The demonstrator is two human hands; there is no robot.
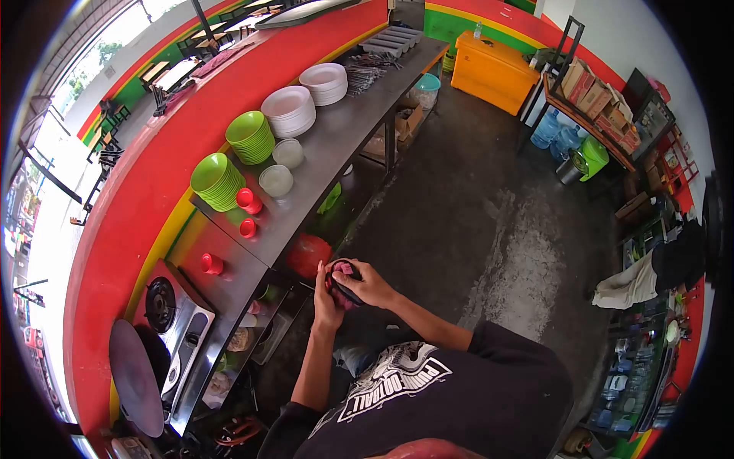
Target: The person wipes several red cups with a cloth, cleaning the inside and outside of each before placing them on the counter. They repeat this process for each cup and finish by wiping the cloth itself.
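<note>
Right now my left hand (327, 294) and right hand (365, 284) clasp a pink-and-black pouch (342, 283) beside the steel counter (321, 164); loosened fingers could drop it onto the floor.

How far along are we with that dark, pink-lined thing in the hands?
Already done: green bowl stacks and white plate stacks sit sorted on the grey metal counter. In hand: left hand and right hand both grip a small dark item with pink inside, held over the floor; what it is cannot be told. Left: three small red cups are loose on the counter.
</note>
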